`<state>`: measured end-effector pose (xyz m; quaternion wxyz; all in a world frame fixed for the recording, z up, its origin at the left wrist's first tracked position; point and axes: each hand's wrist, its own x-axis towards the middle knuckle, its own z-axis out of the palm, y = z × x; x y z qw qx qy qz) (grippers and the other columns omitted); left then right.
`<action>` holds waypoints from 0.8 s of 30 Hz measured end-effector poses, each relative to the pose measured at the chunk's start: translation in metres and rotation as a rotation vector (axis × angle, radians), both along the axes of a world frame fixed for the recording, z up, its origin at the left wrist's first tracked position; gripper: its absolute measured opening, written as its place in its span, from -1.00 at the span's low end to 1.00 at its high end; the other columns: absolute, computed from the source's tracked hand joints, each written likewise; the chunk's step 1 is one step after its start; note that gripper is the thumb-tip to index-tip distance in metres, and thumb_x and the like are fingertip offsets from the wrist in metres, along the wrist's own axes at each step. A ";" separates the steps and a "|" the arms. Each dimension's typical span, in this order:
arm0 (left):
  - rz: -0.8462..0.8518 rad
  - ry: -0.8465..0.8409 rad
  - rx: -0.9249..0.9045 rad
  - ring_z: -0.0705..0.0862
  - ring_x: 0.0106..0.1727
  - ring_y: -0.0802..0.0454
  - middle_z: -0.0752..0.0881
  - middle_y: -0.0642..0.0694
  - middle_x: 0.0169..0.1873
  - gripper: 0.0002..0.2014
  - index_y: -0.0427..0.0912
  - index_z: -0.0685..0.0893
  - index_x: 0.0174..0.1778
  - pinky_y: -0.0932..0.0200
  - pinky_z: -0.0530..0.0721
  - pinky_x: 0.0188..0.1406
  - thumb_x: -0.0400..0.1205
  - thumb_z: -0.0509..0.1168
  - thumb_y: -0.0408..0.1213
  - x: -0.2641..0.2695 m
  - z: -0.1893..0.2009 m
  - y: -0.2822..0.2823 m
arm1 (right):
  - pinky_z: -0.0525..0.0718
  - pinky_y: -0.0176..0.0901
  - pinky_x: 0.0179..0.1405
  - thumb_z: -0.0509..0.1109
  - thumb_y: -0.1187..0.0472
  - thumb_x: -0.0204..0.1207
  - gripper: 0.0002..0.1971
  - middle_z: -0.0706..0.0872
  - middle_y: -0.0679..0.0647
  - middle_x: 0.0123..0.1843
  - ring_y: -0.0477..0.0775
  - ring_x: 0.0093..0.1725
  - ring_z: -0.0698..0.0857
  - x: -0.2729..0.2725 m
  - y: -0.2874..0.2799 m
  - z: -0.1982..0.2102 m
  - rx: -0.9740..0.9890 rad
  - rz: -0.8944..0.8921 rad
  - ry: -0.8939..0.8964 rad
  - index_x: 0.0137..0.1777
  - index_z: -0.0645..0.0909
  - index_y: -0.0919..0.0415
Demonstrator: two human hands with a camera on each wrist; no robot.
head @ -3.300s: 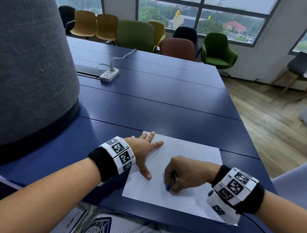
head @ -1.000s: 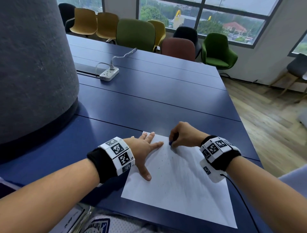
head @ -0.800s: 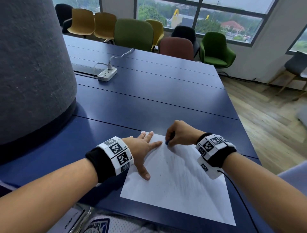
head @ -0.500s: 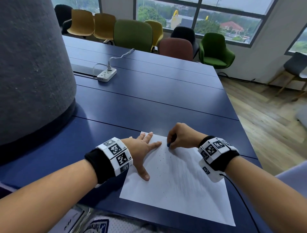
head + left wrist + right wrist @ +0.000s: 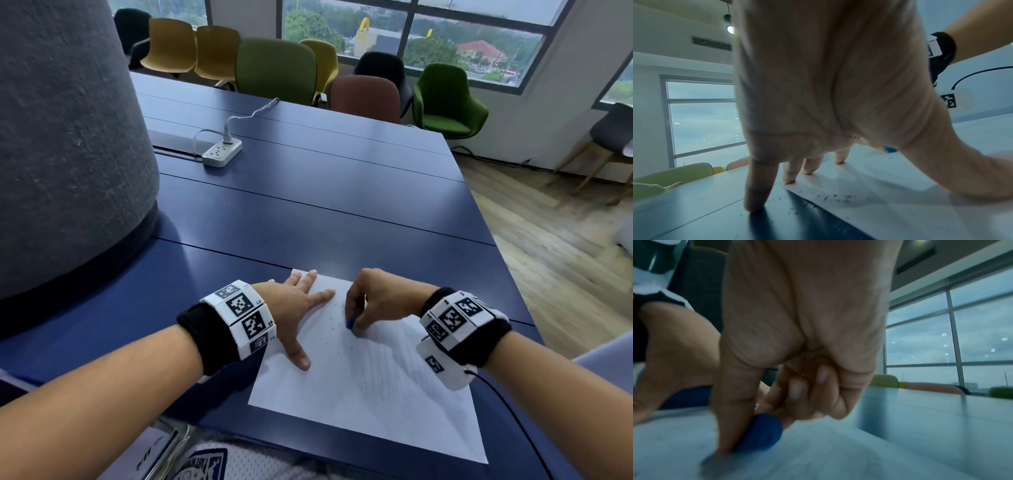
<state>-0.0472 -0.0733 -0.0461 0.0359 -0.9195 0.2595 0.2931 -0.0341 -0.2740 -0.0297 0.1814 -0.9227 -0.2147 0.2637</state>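
Note:
A white sheet of paper (image 5: 373, 387) lies on the dark blue table (image 5: 308, 212) in front of me, marked with faint pencil lines and dark crumbs. My left hand (image 5: 298, 308) lies flat with spread straight fingers on the sheet's upper left corner; in the left wrist view the fingertips (image 5: 754, 206) press on table and paper (image 5: 890, 203). My right hand (image 5: 373, 301) pinches a small blue eraser (image 5: 350, 323) and holds it down on the paper near the top. The right wrist view shows the blue eraser (image 5: 760, 433) between thumb and curled fingers, touching the sheet.
A wide grey felt-covered column (image 5: 65, 137) stands at the left on the table. A white power strip (image 5: 222, 153) with a cable lies farther back. Coloured chairs (image 5: 277, 68) line the far edge. The table's right edge drops to a wooden floor (image 5: 565, 260).
My right hand with the eraser moved from the lower middle of the sheet up to its top edge, then slid slightly back toward me. The left hand has stayed in place.

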 end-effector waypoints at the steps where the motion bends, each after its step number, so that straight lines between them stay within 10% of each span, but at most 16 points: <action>1: 0.001 0.001 -0.001 -0.36 0.70 -0.11 -0.41 -0.08 0.69 0.34 0.23 -0.33 0.69 -0.29 -0.07 0.65 0.28 0.59 0.27 0.000 0.000 0.000 | 0.64 -0.35 -0.24 0.62 0.27 0.25 -0.89 0.79 -0.13 -0.34 -0.25 -0.34 0.68 0.002 0.000 -0.001 0.022 -0.035 -0.068 -0.24 0.81 0.10; 24: 0.011 0.003 -0.017 -0.38 0.70 -0.09 -0.42 -0.07 0.68 0.34 0.23 -0.33 0.69 -0.30 -0.10 0.65 0.28 0.59 0.27 0.001 -0.003 0.001 | 0.66 -0.27 -0.22 0.63 0.26 0.24 -0.87 0.82 -0.06 -0.26 -0.19 -0.34 0.66 -0.036 0.006 -0.001 -0.003 0.110 0.116 -0.22 0.81 0.07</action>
